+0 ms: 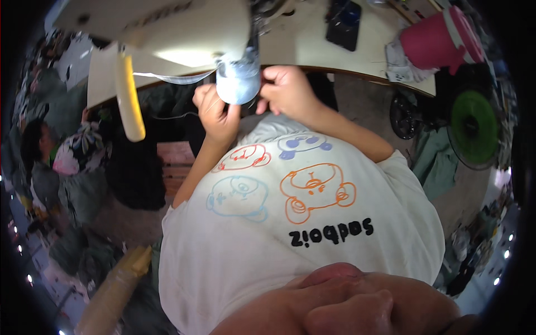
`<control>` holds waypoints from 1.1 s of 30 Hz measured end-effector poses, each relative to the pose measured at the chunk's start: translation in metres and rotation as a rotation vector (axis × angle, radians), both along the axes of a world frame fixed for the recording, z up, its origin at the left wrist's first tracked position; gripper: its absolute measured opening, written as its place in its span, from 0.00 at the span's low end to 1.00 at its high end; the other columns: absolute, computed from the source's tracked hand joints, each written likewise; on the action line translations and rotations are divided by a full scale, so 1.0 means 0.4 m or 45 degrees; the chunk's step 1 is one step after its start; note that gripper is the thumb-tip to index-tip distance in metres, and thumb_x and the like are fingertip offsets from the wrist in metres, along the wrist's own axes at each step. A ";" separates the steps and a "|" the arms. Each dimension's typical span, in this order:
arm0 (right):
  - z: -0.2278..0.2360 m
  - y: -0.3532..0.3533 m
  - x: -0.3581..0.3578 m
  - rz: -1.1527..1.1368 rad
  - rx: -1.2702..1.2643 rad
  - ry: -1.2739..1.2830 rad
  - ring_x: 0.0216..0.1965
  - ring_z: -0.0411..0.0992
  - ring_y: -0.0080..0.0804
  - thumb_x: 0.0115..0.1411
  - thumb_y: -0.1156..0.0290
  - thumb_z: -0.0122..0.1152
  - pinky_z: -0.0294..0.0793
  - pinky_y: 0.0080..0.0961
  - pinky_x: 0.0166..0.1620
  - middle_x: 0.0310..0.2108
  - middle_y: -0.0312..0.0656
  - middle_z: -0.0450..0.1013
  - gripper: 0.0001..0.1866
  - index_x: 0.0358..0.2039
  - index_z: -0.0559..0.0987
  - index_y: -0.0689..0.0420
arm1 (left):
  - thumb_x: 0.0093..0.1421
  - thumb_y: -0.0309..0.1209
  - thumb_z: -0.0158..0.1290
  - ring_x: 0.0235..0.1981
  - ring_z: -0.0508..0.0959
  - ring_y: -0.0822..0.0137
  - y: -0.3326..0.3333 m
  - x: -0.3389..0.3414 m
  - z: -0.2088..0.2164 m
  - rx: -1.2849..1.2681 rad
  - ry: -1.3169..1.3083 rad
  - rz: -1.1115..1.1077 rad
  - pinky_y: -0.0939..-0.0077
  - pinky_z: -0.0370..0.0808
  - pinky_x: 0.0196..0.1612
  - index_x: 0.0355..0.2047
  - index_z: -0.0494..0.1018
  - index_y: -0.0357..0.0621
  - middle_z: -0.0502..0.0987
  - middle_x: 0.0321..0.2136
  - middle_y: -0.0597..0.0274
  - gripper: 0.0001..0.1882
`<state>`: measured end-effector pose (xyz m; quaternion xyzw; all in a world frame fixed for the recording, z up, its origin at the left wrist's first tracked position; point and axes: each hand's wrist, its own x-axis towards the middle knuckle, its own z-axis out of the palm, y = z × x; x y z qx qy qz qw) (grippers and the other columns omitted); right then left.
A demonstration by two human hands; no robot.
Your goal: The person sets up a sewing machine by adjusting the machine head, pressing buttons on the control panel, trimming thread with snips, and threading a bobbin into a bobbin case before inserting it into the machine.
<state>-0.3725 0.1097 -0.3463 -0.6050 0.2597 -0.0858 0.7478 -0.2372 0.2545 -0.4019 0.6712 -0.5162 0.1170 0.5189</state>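
The pale head of a sewing machine [184,28] reaches in from the top, its lamp glowing. A clear plastic guard [238,82] hangs below it, partly between my hands. On the guard's left, my left hand [216,115] is closed in a pinch, and a thin thread [173,117] runs to its fingers from the left. Just right of the guard, my right hand [287,94] has its fingers curled and thumb drawn in. Whatever lies between those fingertips is too small or hidden to name. A pale strip of tape [178,79] stretches leftward from the machine.
A yellow curved bar [130,97] hangs left of my left hand. On the table [304,42] lie a dark phone [343,25] and a pink container [432,42] beside crumpled cloth. A green round fan [473,128] stands at right. Another person [42,142] sits at left among fabric heaps.
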 end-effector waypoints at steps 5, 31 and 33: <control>-0.001 0.053 0.010 -0.309 -0.227 -0.141 0.22 0.81 0.24 0.61 0.83 0.57 0.75 0.20 0.22 0.23 0.42 0.80 0.06 0.32 0.83 0.68 | 0.49 0.21 0.62 0.37 0.73 0.58 -0.013 -0.007 0.009 -0.018 0.114 0.010 0.66 0.67 0.46 0.31 0.80 0.41 0.78 0.28 0.62 0.08; -0.050 0.052 0.005 -0.335 -0.936 -0.368 0.32 0.78 0.58 0.55 0.74 0.64 0.76 0.45 0.34 0.28 0.56 0.77 0.05 0.31 0.81 0.61 | 0.51 0.13 0.57 0.41 0.76 0.60 -0.004 -0.013 -0.020 -0.143 0.131 0.103 0.68 0.73 0.47 0.37 0.81 0.33 0.79 0.39 0.58 0.13; -0.070 0.052 0.018 -0.363 -0.974 -0.392 0.29 0.78 0.53 0.53 0.76 0.65 0.75 0.43 0.33 0.27 0.53 0.77 0.03 0.28 0.80 0.61 | 0.54 0.14 0.58 0.42 0.76 0.64 -0.012 -0.018 -0.056 -0.212 0.408 0.151 0.69 0.73 0.47 0.39 0.81 0.31 0.77 0.41 0.60 0.11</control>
